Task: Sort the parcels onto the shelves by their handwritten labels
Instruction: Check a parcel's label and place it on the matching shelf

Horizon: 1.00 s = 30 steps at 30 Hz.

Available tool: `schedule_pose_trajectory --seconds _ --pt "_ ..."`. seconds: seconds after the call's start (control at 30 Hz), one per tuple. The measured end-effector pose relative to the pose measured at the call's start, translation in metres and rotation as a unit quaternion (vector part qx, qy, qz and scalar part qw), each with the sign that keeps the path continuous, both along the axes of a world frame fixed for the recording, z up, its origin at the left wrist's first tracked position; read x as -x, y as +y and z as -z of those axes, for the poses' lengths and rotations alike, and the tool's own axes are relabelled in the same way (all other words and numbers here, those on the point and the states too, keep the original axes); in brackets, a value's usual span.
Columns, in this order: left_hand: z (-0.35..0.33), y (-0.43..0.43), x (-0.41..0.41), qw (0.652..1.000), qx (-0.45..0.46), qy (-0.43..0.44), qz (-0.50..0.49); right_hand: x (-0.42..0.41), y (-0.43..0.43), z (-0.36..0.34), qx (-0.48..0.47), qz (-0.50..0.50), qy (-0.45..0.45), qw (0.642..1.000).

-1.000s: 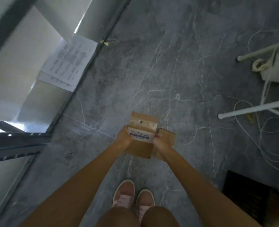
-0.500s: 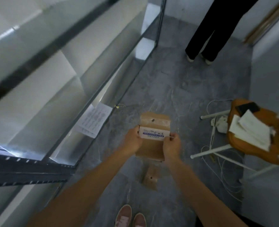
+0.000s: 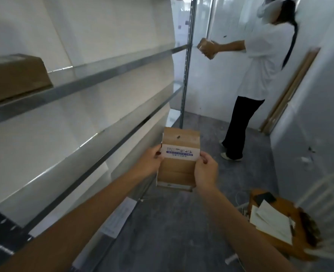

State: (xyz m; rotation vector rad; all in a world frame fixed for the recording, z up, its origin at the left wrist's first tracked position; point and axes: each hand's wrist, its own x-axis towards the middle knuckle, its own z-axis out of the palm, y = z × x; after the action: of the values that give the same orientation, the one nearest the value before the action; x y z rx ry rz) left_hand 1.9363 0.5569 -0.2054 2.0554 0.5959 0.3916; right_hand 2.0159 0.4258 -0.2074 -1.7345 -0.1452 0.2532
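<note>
I hold a small brown cardboard parcel with a white printed label across its upper part, in front of me at mid-height. My left hand grips its left edge and my right hand grips its right edge. A metal shelf unit with white back panels runs along my left. A larger brown box sits on an upper shelf at the far left.
Another person in a white top stands at the far end of the aisle holding a parcel. A round wooden stool with papers and a phone stands at the right. A paper sheet lies on the grey floor.
The view has swung up from the floor to the shelves. A second small parcel was dropped from my right hand and is out of sight now. Both hands keep hold of the labelled parcel.
</note>
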Motion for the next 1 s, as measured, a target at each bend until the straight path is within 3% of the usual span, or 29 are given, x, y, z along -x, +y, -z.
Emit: schedule_pose_trajectory --seconds 0.23,0.63,0.83,1.0 --pt "-0.086 -0.008 0.038 0.992 -0.048 -0.117 0.004 0.027 0.000 -0.091 -0.115 -0.011 -0.004 0.993" --pt "-0.140 -0.010 0.089 0.965 -0.087 -0.199 -0.147 0.060 0.008 -0.140 -0.159 -0.087 -0.020 0.983" --pt "-0.155 -0.005 0.144 0.949 -0.012 -0.253 -0.189 0.103 0.037 -0.155 -0.165 -0.148 -0.044 0.974" --pt "-0.151 0.005 0.204 0.952 0.130 -0.203 -0.189 0.149 0.049 -0.164 -0.173 -0.204 -0.076 0.960"
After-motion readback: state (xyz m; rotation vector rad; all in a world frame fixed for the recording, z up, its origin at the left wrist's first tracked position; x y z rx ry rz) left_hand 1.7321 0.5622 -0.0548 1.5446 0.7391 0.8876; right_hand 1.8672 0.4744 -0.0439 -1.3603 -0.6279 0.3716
